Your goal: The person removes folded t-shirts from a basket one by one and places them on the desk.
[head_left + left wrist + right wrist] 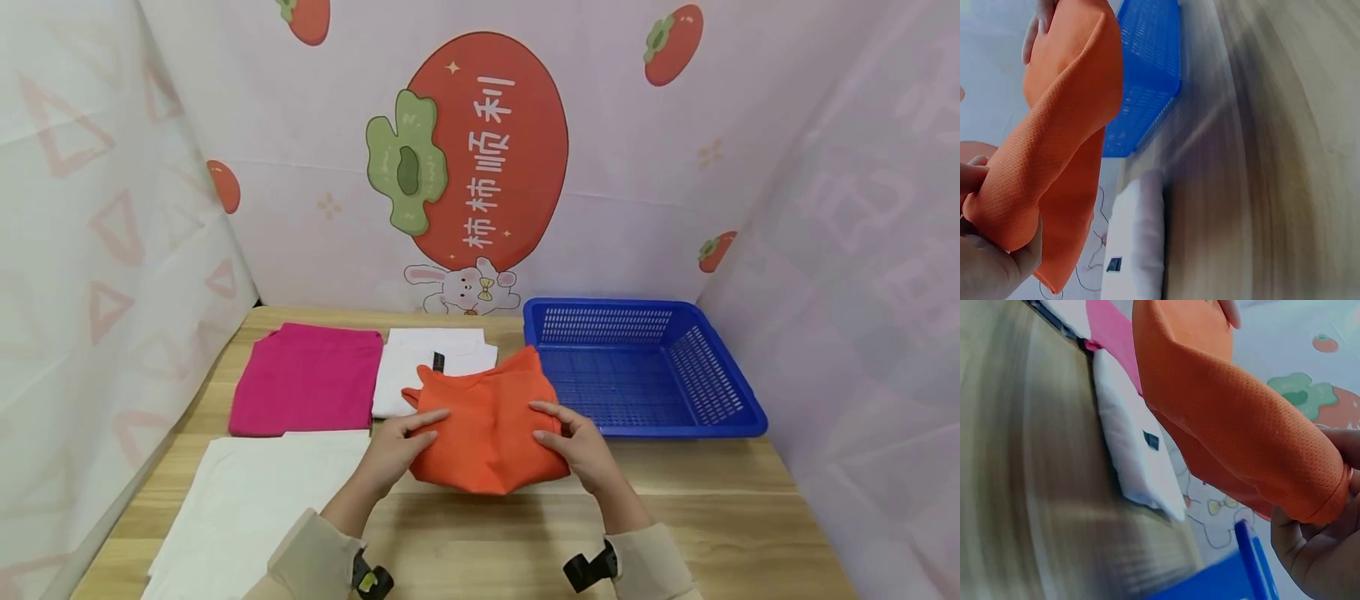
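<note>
A folded orange cloth garment (pixel 487 425) is held up above the table between both hands, its lower edge bulging and sagging a little in the middle. My left hand (pixel 397 450) grips its left side, thumb and fingers on either face. On the opposite side my right hand (pixel 581 446) pinches it the same way. Both wrist views show the orange cloth (pixel 1054 125) lifted clear of the wood, with a rounded fold along its lower edge. Behind it lies a folded white garment (pixel 405 358) with a small black label (pixel 438 362).
A blue plastic basket (pixel 626 435) with perforated walls stands at the back right. On the left lie a folded magenta cloth (pixel 307 379) and, nearer, a larger white cloth (pixel 255 517). The wooden table (pixel 720 517) is bounded by printed fabric walls (pixel 630 167).
</note>
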Tool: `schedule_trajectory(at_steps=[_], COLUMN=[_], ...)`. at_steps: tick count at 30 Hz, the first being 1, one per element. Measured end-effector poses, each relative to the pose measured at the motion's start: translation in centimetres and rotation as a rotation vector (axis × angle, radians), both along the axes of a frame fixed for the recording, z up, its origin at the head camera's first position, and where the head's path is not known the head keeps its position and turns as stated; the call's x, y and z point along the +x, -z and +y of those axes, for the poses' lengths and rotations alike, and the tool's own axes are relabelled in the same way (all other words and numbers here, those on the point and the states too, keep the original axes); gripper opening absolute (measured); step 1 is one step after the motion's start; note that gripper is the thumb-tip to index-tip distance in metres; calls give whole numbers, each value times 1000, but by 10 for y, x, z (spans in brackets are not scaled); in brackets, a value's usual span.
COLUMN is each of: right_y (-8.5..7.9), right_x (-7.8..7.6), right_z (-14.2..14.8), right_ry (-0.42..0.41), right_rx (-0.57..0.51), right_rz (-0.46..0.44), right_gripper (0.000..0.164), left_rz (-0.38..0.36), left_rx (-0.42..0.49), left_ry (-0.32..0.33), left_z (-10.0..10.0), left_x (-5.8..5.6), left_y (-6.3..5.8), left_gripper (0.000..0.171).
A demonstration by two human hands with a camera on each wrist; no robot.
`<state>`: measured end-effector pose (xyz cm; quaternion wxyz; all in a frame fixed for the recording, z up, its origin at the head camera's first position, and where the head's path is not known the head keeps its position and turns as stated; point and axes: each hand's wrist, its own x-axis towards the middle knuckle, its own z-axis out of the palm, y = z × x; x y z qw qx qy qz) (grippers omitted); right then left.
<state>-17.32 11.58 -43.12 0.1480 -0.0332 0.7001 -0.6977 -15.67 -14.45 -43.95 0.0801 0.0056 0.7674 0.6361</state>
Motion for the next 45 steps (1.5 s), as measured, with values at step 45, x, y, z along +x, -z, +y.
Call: schedule_trajectory(at_steps=[45], right_y=[93], right_x=[35], right_z=[-7], right_ry=[-190], right_rx=[-36], right_rz=[-258], right_gripper=[42], left_rz=[-204], left_rx=[-162], left_ry=[-109], left_z=[-40], left_x=[59], left_y=[76], left_gripper=[28])
